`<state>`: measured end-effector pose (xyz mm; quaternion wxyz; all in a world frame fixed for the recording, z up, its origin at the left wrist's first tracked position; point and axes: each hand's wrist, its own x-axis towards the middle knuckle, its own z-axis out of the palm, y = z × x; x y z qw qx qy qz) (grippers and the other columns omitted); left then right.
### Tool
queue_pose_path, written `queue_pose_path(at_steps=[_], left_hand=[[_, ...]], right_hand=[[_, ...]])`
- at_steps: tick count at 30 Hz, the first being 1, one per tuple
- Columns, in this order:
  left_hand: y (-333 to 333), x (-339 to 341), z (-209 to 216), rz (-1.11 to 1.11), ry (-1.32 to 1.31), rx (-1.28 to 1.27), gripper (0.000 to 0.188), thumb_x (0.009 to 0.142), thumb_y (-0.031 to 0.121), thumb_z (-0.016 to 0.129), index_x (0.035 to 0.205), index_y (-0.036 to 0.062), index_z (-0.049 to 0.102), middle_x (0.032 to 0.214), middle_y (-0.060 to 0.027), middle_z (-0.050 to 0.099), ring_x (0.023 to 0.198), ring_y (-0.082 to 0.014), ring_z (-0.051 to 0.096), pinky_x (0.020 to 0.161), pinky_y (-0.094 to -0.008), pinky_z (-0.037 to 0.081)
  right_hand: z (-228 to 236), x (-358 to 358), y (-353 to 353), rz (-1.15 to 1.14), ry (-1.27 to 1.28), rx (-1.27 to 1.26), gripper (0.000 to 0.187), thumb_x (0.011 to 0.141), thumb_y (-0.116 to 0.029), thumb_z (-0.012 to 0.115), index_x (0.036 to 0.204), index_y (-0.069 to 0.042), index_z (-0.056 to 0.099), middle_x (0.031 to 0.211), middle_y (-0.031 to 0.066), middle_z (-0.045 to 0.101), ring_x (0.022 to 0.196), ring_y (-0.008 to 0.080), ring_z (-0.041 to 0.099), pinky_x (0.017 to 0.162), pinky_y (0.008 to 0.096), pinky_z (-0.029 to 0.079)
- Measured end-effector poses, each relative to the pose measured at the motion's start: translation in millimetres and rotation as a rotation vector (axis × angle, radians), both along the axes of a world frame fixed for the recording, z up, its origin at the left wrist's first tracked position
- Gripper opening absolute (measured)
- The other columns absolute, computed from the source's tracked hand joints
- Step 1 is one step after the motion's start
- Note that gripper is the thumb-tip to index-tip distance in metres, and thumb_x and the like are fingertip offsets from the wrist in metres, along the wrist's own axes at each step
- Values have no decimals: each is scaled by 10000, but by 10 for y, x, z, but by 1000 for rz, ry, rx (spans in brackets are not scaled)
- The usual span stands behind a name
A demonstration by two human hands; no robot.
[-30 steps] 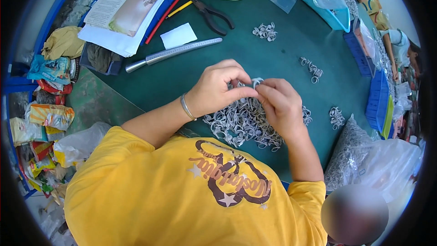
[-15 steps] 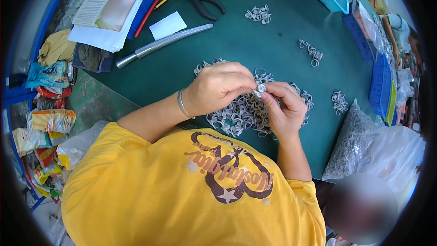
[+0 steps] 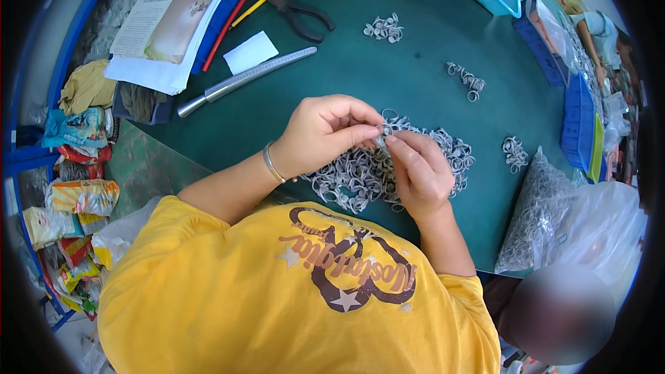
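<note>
Above a pile of grey metal rings [image 3: 353,176], my two hands meet at one small ring [image 3: 386,131]. My left hand [image 3: 325,130], with a bangle [image 3: 274,163] round the wrist, pinches it between thumb and fingertips. From the other side, my right hand [image 3: 424,170] closes its thumb and forefinger on the same ring. Part of the ring hides behind the fingertips. Both hands cover some of the pile.
Small ring clusters [image 3: 384,28] lie beyond the pile and to its right. A tapered metal ring stick [image 3: 256,77], pliers [image 3: 298,15] and papers [image 3: 170,21] are at far left. A clear bag of rings [image 3: 530,218] stands right, near blue bins [image 3: 578,125].
My hands have shifted slightly left with the ring between them, and its round face no longer shows as it did. The left fingers are more curled. The whole view has shifted a little.
</note>
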<state>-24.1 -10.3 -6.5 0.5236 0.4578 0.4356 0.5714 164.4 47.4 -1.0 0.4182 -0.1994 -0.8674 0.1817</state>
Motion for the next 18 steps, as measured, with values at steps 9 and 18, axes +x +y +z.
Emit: queue_pose_path(at_steps=[9, 18], left_hand=[[35, 155, -33, 179, 555, 592, 207, 718, -65, 733, 906, 3, 677, 938, -138, 695, 823, -262, 682, 728, -313, 550], [17, 76, -6, 147, 742, 459, 182, 743, -95, 706, 891, -1, 659, 929, -125, 687, 819, -239, 667, 704, -287, 534]], right_hand=[[81, 185, -16, 21, 25, -169, 198, 725, 73, 705, 899, -17, 677, 867, 132, 640, 769, 270, 635, 666, 309, 520], [-225, 2068, 846, -1045, -240, 222, 82, 780, -20, 701, 861, -22, 689, 899, 111, 656, 787, 291, 642, 682, 361, 534]])
